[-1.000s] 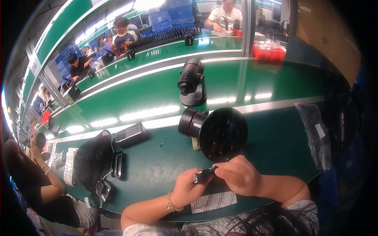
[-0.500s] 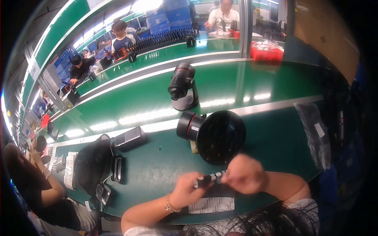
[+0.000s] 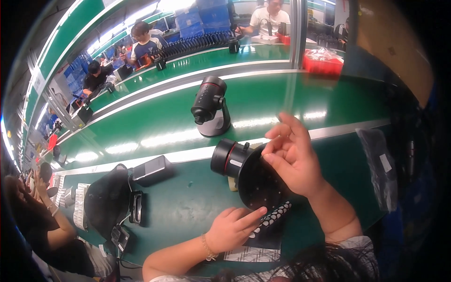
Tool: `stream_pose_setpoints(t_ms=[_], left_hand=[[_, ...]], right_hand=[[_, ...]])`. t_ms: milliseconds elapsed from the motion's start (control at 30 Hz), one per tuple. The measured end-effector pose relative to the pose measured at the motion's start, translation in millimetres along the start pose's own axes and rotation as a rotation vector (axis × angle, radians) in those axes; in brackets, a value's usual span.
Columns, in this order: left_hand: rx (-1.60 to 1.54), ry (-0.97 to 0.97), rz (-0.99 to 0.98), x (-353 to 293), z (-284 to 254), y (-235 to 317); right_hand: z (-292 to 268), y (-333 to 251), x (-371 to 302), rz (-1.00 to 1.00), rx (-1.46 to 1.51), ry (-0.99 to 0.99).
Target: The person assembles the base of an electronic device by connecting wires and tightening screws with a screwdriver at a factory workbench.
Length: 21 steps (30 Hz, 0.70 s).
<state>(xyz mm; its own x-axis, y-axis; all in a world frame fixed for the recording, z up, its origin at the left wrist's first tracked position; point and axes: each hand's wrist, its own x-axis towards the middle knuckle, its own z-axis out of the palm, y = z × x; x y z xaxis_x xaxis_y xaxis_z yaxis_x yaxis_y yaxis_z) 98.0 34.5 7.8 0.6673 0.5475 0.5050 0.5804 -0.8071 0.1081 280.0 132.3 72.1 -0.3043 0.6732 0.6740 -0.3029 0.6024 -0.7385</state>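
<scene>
A black device with a red ring (image 3: pixel 224 157) and a wide round black base (image 3: pixel 258 183) lies tipped on the green table, the base's underside dotted with small marks. Just below it, my left hand (image 3: pixel 235 229) closes on a black strip with white round spots (image 3: pixel 275 217), its index finger stretched along the strip toward the base's lower rim. My right hand (image 3: pixel 296 162) is raised at the base's upper right edge. Its thumb and forefinger come together while the other fingers curl upward; anything between them is too small to make out.
Beyond stands a similar black device (image 3: pixel 211 105) on its foot. At left are a black mesh bag (image 3: pixel 108 195), a dark box (image 3: pixel 152 170) and a co-worker (image 3: pixel 42 230). A plastic-wrapped piece (image 3: pixel 378 169) lies at right, a red bin (image 3: pixel 323 63) behind. A printed sheet (image 3: pixel 253 254) lies near me.
My right hand has left the strip and risen up beside the round base. My left hand keeps the strip, now with the index finger extended. The view has shifted slightly.
</scene>
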Motion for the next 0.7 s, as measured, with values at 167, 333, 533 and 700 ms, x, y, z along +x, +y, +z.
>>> stream_pose_setpoints(t_ms=[167,333,533,700], left_hand=[[0.003,-0.008,-0.005,-0.5,3.8,-4.4],[0.001,0.029,0.021,0.9,5.7,-6.6],[-0.025,0.044,-0.072,-5.4,13.2,-8.0],[-0.002,0.076,-0.151,-10.1,16.0,-5.6]], right_hand=[[-1.7,5.3,0.8,-0.090,-0.134,0.001],[-0.7,1.7,-1.8,-0.593,-0.743,-0.016],[2.4,-24.3,-14.1,-0.456,-0.842,-0.073],[4.1,-24.3,-29.3,-0.178,-0.470,-0.083]])
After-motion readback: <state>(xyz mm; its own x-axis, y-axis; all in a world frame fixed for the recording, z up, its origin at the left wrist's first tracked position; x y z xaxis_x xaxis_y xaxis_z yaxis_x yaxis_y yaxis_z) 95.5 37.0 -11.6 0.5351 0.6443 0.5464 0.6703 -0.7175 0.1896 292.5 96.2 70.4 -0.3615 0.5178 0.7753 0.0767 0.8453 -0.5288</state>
